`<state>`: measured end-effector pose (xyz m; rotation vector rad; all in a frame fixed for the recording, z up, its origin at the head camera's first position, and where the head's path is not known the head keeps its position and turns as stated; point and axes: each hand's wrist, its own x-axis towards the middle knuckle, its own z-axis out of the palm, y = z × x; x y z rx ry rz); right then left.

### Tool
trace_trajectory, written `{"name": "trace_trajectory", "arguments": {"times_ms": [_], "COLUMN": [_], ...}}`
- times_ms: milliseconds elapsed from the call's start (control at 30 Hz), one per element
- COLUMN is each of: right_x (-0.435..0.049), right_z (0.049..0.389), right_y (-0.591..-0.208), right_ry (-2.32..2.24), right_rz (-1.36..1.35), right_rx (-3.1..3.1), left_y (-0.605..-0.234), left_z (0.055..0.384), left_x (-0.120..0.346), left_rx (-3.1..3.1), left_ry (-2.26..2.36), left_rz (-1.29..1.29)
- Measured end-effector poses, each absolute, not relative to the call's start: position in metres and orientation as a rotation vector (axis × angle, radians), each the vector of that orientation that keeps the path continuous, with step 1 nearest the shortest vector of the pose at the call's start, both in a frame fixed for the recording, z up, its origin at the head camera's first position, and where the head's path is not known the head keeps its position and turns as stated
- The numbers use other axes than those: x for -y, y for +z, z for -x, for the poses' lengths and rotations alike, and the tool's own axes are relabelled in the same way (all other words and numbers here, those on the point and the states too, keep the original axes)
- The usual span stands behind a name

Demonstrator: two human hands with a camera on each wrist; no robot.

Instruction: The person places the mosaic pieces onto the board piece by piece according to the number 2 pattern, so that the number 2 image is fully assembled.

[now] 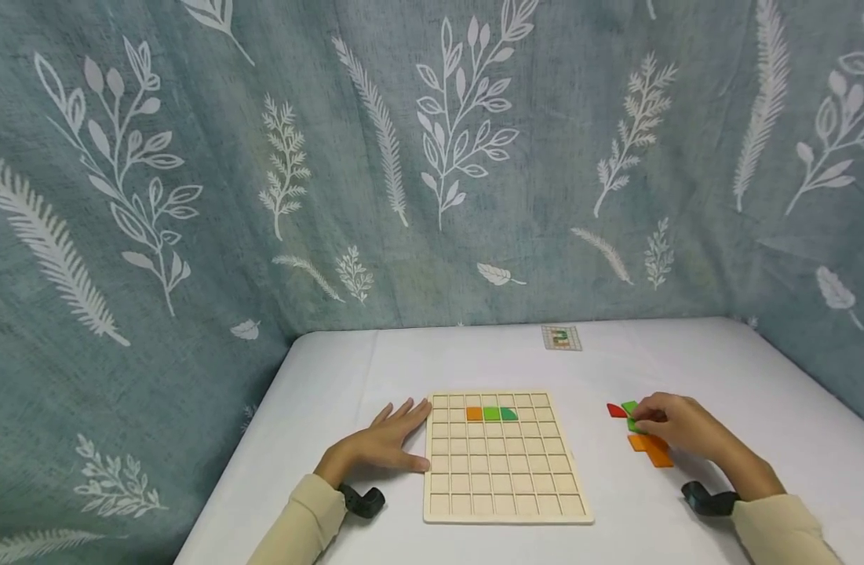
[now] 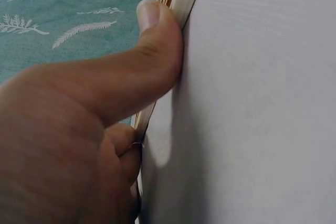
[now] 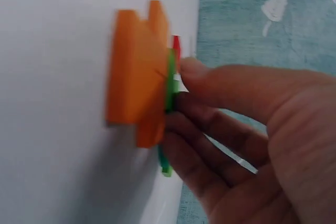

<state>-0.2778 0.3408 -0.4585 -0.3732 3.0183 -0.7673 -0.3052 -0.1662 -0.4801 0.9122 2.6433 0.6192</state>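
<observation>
A pale wooden grid board (image 1: 502, 506) lies on the white table. In one of its upper rows sit an orange square (image 1: 474, 413), a green square (image 1: 491, 413) and a green rounded piece (image 1: 508, 413). My left hand (image 1: 389, 443) rests along the board's left edge with fingers spread, its thumb (image 2: 157, 30) against the side. My right hand (image 1: 675, 424) is over a small group of loose tiles, thumb and fingertips bent close around a green tile (image 3: 170, 80); I cannot tell whether they pinch it. Orange tiles (image 3: 139, 72) and a red tile (image 1: 617, 410) lie beside those fingers.
A small printed pattern card (image 1: 562, 338) lies near the table's far edge. Behind the table hangs a blue-green curtain (image 1: 432, 275) with white leaf prints. Each wrist wears a black device (image 1: 362, 501).
</observation>
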Motion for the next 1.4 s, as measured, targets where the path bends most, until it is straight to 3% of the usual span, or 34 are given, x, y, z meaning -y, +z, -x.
{"name": "trace_trajectory", "arguments": {"times_ms": [1033, 1400], "right_x": [-0.3409, -0.3429], "right_z": [0.2835, 0.2863], "right_y": [-0.4615, -0.4618], "right_ry": [-0.648, -0.694], "right_rz": [0.541, 0.458], "right_rx": [-3.033, -2.996], "left_y": [-0.4842, -0.4839], "left_z": [0.3055, 0.3057], "left_x": [0.1657, 0.1655], "left_rx": [-2.656, -2.655], "left_ry": [0.625, 0.628], "left_rz": [-0.897, -0.897]}}
